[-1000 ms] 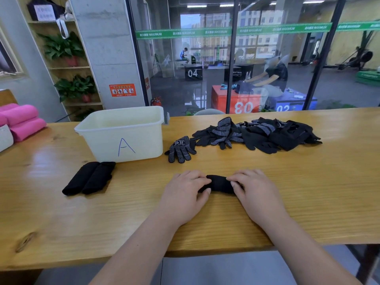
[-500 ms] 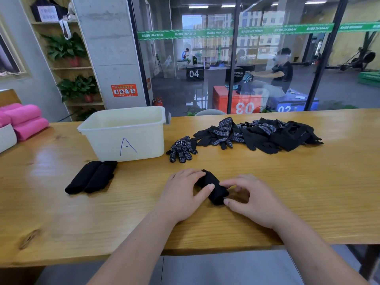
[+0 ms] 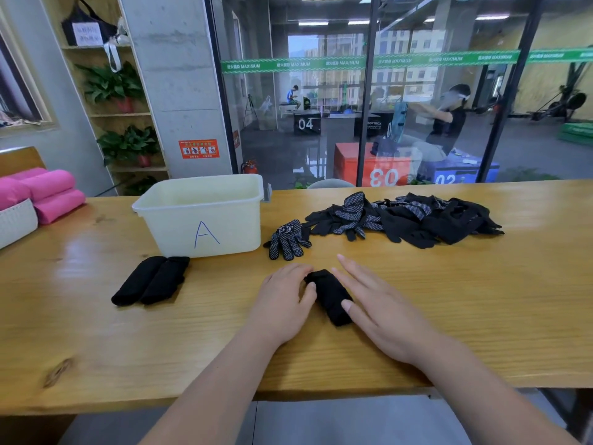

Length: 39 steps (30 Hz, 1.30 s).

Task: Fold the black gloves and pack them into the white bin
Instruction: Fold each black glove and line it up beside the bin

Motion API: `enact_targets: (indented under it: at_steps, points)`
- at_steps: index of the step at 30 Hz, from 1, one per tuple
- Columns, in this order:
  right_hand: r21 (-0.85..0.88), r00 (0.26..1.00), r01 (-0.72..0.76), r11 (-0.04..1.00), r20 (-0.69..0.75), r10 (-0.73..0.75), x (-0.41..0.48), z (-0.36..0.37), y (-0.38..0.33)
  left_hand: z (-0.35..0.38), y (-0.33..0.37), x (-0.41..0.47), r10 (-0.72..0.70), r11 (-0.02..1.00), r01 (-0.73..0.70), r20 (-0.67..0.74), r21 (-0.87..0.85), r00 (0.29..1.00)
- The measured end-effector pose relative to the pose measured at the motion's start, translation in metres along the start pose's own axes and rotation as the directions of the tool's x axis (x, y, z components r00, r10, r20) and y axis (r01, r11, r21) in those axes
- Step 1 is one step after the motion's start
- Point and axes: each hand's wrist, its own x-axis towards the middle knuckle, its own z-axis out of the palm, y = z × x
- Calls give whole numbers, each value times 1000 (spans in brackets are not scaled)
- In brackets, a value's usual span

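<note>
A folded black glove bundle (image 3: pixel 330 297) lies on the wooden table between my hands, angled toward the near right. My left hand (image 3: pixel 282 300) holds its far left end, fingers curled over it. My right hand (image 3: pixel 375 303) lies flat beside it with straight fingers, thumb touching the bundle's right side. The white bin (image 3: pixel 205 216) marked "A" stands at the back left. Two folded glove bundles (image 3: pixel 152 279) lie in front of the bin. One loose dotted glove (image 3: pixel 288 240) lies beyond my hands, and a pile of loose black gloves (image 3: pixel 407 218) spreads at the back right.
A white basket (image 3: pixel 16 221) and pink rolls (image 3: pixel 48 194) sit at the far left of the table (image 3: pixel 481 300). A glass wall runs behind the table's far edge. The near table edge is just below my forearms.
The bundle has turned from lying crosswise to pointing toward the near right. My right hand has let go and flattened out beside it. My left hand stays on its far end.
</note>
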Motion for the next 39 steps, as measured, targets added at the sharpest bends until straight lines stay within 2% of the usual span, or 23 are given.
enact_targets:
  at_steps: [3,5,10,16,24,30,35,39]
  points:
    - [-99,989,22,995,151,-7,13,10,-4,-2,3,0,-31,999,32,-41,23,999]
    - [-120,983,4,993,184,19,18,11,-7,-4,4,-1,-34,999,35,-66,12,997]
    - [67,987,-75,995,148,65,26,6,-13,-13,-2,-4,-21,999,24,-63,40,998]
    - [-137,974,-74,988,203,102,45,17,-23,-42,-36,-22,-32,963,13,65,271,997]
    - [-100,978,-22,995,206,43,88,48,-73,-93,-94,-52,-99,910,70,51,409,994]
    - [-114,975,7,993,221,19,121,73,-113,-125,-135,-68,-188,854,195,-63,483,980]
    - [-125,978,17,992,208,9,149,93,-136,-124,-149,-73,-361,819,403,-177,408,915]
    - [-124,978,23,992,207,3,171,108,-149,-122,-155,-71,-439,809,471,-171,353,882]
